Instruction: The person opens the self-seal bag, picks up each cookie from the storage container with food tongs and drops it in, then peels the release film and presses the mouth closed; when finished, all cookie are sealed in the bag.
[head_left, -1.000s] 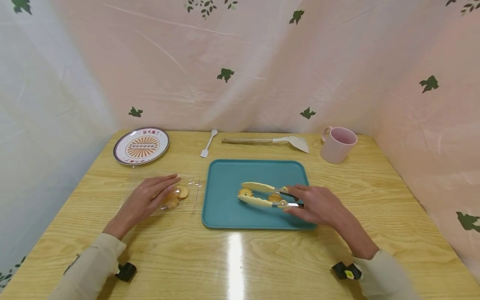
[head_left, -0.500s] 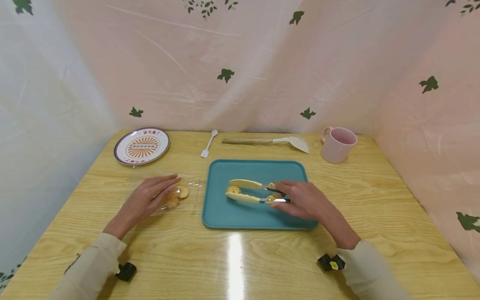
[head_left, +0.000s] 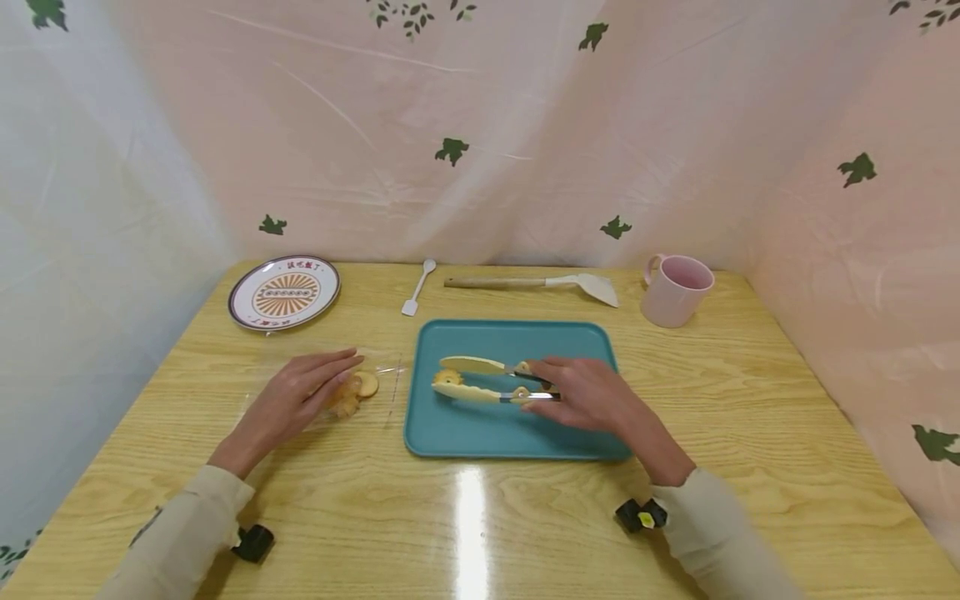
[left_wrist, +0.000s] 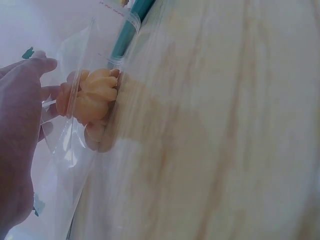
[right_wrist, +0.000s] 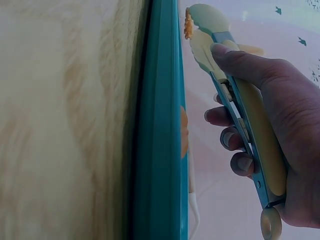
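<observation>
My right hand [head_left: 588, 392] grips a pair of cream-tipped kitchen tongs [head_left: 480, 392] over the teal tray [head_left: 510, 437]. Between the tong tips sits a ring-shaped cookie [head_left: 448, 377], above the tray's left part. Another cookie [right_wrist: 184, 132] lies on the tray, mostly covered by the right hand in the head view. To the left, my left hand [head_left: 296, 392] rests on a clear plastic bag [head_left: 386, 392], fingers fairly straight and pointing right. Several cookies [head_left: 348, 396] are inside that bag, round and flower-shaped, partly hidden by the hand. The bag's printed end reaches near the tray's left edge.
A patterned plate [head_left: 285, 293] stands at the back left. Behind the tray lie a small white spatula-spoon [head_left: 418, 287] and a wooden-handled turner [head_left: 525, 282]. The pink mug [head_left: 675, 292] is at the back right. Fabric curtains [head_left: 480, 200] border the wooden table [head_left: 360, 525].
The right hand has moved left over the tray, carrying the tongs and the cookie in their tips towards the tray's left side. The left hand stays on the bag.
</observation>
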